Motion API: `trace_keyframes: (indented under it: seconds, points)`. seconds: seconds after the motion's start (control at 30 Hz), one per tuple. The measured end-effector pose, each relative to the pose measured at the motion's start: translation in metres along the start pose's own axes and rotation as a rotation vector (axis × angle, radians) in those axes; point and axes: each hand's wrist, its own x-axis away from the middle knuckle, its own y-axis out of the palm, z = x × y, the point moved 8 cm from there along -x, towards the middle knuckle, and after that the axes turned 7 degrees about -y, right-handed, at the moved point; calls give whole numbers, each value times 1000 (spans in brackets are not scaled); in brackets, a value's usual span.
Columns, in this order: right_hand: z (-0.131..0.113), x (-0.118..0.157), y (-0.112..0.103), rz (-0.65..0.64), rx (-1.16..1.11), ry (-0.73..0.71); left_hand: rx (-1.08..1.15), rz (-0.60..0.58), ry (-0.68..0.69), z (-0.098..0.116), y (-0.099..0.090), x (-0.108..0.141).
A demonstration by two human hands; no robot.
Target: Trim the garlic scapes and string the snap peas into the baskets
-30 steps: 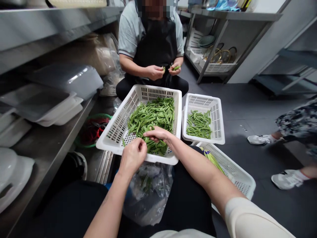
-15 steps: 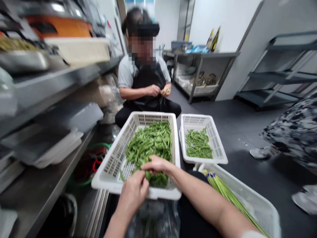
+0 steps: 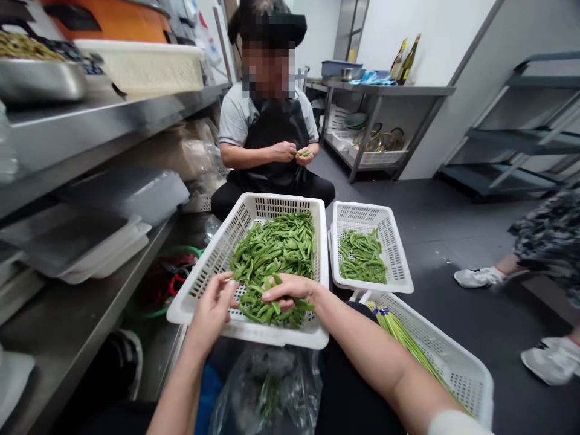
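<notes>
A white slotted plastic basket (image 3: 206,329) in front of me holds a heap of green pea pods (image 3: 274,241). My right hand (image 3: 290,292) is closed around several pods above the near part of the heap, their ends poking out past the thumb. To its left, my left hand (image 3: 215,307) hovers over the basket's near left corner, fingers apart, with nothing visible in it. Below the near rim is a clear plastic bag (image 3: 272,386) with some green bits inside. A smaller white basket (image 3: 401,266) to the right holds a lesser pile of pods (image 3: 361,256).
A co-worker (image 3: 274,139) in a black apron sits opposite, pinching a pod. At right, a long white basket (image 3: 469,374) holds bundled green stalks (image 3: 408,338). A steel shelf (image 3: 136,124) runs along the left. Another person's shoe (image 3: 480,277) stands on the floor at right.
My hands were together over the pods; now they are apart. The left has moved left and opened, while the right stays over the heap with pods in it. The view has tilted slightly downward.
</notes>
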Motion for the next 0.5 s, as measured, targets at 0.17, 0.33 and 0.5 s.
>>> trace_keyframes:
  seconds: [0.17,0.33,0.5]
  points:
    - [3,0,6,-13,152,15,-200,-168,206,22,40,6]
    - [-37,10,-5,272,644,-290,-221,-193,192,27,44,8]
    - [-49,17,6,368,812,-440,74,-10,83,17,41,8]
